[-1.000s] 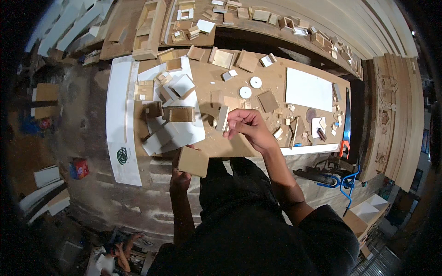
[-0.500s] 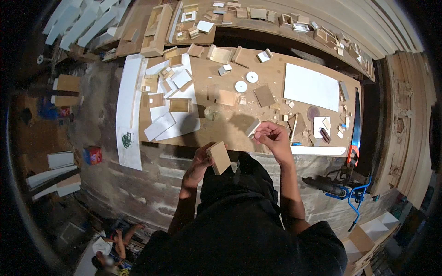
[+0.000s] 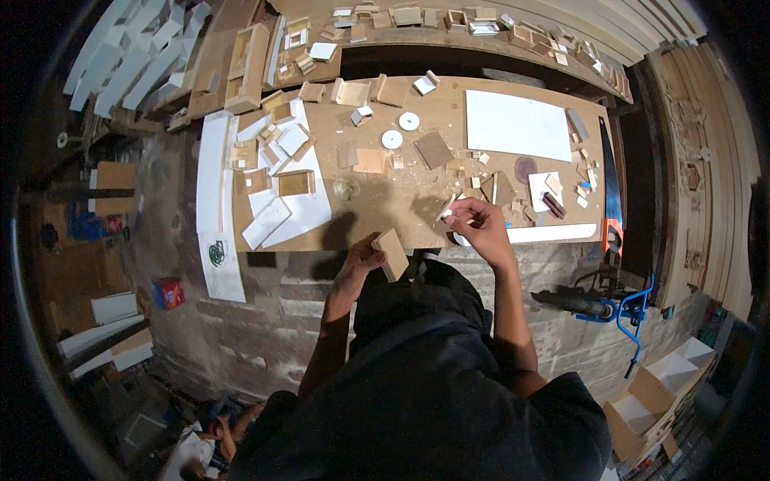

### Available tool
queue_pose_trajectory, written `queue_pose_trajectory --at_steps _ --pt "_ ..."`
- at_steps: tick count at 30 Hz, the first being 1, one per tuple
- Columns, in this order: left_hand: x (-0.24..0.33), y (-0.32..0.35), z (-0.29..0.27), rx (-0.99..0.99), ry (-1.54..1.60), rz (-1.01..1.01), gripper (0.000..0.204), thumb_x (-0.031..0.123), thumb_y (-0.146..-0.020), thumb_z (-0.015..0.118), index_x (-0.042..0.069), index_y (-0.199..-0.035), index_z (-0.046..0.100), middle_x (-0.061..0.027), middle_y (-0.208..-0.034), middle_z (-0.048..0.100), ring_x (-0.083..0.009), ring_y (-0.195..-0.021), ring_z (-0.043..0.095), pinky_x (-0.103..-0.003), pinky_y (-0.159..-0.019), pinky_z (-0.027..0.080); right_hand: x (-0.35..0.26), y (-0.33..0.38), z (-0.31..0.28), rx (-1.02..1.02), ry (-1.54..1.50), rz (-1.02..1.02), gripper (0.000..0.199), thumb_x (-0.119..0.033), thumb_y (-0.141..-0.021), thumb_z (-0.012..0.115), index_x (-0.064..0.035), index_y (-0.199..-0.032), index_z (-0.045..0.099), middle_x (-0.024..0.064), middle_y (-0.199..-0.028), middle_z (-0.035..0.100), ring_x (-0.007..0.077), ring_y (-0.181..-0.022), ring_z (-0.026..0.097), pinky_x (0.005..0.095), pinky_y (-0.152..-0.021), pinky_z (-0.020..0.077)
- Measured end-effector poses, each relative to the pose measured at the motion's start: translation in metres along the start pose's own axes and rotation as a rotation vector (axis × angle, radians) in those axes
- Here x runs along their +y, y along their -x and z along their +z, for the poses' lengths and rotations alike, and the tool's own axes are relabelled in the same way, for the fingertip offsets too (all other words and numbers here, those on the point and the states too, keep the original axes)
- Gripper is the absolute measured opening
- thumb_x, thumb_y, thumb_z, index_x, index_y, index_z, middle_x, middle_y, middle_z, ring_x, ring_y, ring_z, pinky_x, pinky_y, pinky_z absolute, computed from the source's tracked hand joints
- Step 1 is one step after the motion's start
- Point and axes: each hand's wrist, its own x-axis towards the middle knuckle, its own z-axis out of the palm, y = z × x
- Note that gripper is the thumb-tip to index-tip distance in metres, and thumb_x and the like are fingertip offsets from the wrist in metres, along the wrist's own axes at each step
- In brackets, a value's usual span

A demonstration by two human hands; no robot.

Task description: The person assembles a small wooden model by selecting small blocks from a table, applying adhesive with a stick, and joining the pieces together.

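My left hand (image 3: 354, 272) is closed on a small tan wooden panel (image 3: 391, 255), held tilted just off the table's near edge, its thumb on the panel's side. To its right, above the near edge of the table, my right hand (image 3: 486, 234) pinches a small, thin wooden piece (image 3: 447, 210) between thumb and fingertips. That piece is seen nearly edge-on, with a pale bit at its lower end. The two wooden parts are apart from each other. Beneath them lies the brown worktable (image 3: 377, 220), with my hands' shadows on it.
White boards and small wooden boxes (image 3: 297, 183) lie at the left. Two white discs (image 3: 409, 122), a large white panel (image 3: 513, 124), wood scraps and a handsaw (image 3: 609, 184) are farther right. A shelf (image 3: 385, 36) of box pieces runs behind. Another person (image 3: 228, 433) sits at lower left.
The view has shifted a little. The piece in my right hand has turned to a more edge-on angle. My left hand still holds the panel, which has tilted slightly.
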Motion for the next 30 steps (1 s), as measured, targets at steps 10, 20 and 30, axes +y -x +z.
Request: queue_pose_trajectory --at_steps 10,20,30 --pt "0.025 -0.015 -0.026 -0.109 0.132 0.010 0.067 0.028 -0.082 0.082 0.001 -0.136 0.052 -0.0070 -0.124 0.062 -0.0173 -0.117 0.057 -0.034 -0.102 0.042 -0.023 -0.006 0.058 -0.042 0.138 -0.043 0.020 -0.008 -0.084 0.077 0.0007 -0.101 0.071 -0.0002 -0.085 0.068 0.0057 -0.073 0.057 0.0223 -0.065 0.0468" --pt "0.052 -0.035 -0.053 -0.304 0.330 -0.006 0.068 0.017 -0.086 0.078 0.000 -0.143 0.044 -0.0076 -0.129 0.059 -0.0200 -0.117 0.058 -0.036 -0.102 0.045 -0.037 -0.004 0.137 0.067 0.171 -0.044 0.022 -0.009 -0.086 0.077 0.0020 -0.103 0.070 -0.0026 -0.078 0.064 0.0031 -0.070 0.057 0.0197 -0.060 0.0468" --pt "0.066 -0.035 -0.075 -0.422 0.356 -0.031 0.074 0.021 -0.082 0.081 -0.001 -0.143 0.044 -0.0087 -0.134 0.057 -0.0202 -0.122 0.055 -0.035 -0.103 0.045 -0.045 0.007 0.169 0.183 0.227 -0.049 0.022 -0.005 -0.081 0.080 0.0015 -0.099 0.070 -0.0011 -0.076 0.064 0.0039 -0.071 0.059 0.0207 -0.060 0.0496"
